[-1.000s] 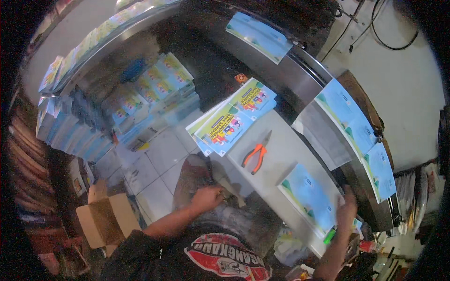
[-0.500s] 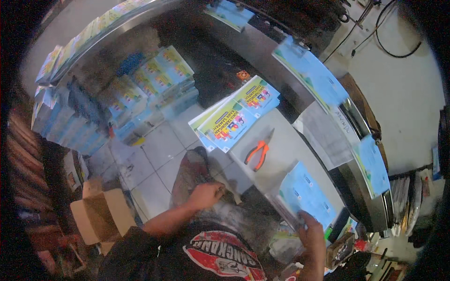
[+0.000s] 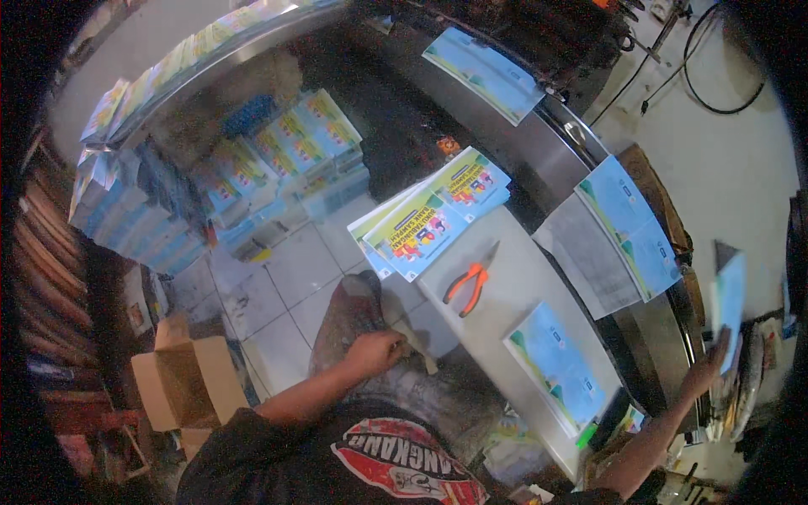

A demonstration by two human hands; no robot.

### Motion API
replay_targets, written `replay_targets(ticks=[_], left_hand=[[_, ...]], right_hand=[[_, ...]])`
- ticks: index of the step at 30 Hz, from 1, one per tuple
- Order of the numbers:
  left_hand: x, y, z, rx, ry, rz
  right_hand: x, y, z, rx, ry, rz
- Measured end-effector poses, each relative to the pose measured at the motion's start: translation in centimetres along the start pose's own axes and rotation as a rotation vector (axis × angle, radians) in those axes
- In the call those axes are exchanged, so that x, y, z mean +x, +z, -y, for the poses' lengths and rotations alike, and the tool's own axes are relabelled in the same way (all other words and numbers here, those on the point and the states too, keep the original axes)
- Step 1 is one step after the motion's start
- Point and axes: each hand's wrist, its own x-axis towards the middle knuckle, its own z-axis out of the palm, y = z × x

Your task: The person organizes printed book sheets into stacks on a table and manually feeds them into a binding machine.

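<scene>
My right hand [image 3: 715,364] is raised at the far right, its fingers closed on a light-blue booklet [image 3: 729,299] held upright past the rail's end. My left hand [image 3: 376,352] rests closed on my thigh; what it holds, if anything, is unclear, though a thin tan strip [image 3: 419,347] lies beside it. On the pale bench top [image 3: 513,278] sit blue booklets [image 3: 555,362], orange-handled pliers [image 3: 469,284] and a pile of yellow-and-blue booklets [image 3: 425,223]. Open blue booklet sheets [image 3: 627,227] lie along the curved metal rail [image 3: 555,160], with another sheet [image 3: 484,71] farther up.
Stacks of printed booklets [image 3: 278,156] stand on the tiled floor [image 3: 290,286] at the far left. An open cardboard box [image 3: 189,379] is by my left arm. A grey sheet [image 3: 589,252] hangs against the rail. A green object [image 3: 587,435] lies at the bench's near end.
My right hand has left the blue booklets on the bench and swung right, now holding a booklet. The sheets along the rail have shifted toward its near right end. My left hand has stayed put.
</scene>
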Motion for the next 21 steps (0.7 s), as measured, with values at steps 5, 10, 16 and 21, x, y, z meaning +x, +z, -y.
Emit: replay_targets(ticks=[5,10,16,21], left_hand=[[0.5,0.1,-0.8,-0.003,-0.049,0.044],[0.7,0.2,-1.3,-0.032,0.012,0.049],[0.1,-0.3,-0.9,-0.015,-0.026,0.053],[0.2,-0.2,-0.9,-0.015,-0.037,0.104]], right_hand=[[-6.4,1.3,-4.4,-0.536,-0.027,0.369],[-11.4,1.5,-4.1,-0.101,0.296,0.458],[-18.2,5.9,19.0,-0.282,0.008,1.027],[-22.6,2.9,23.3,-0.261,-0.074,1.152]])
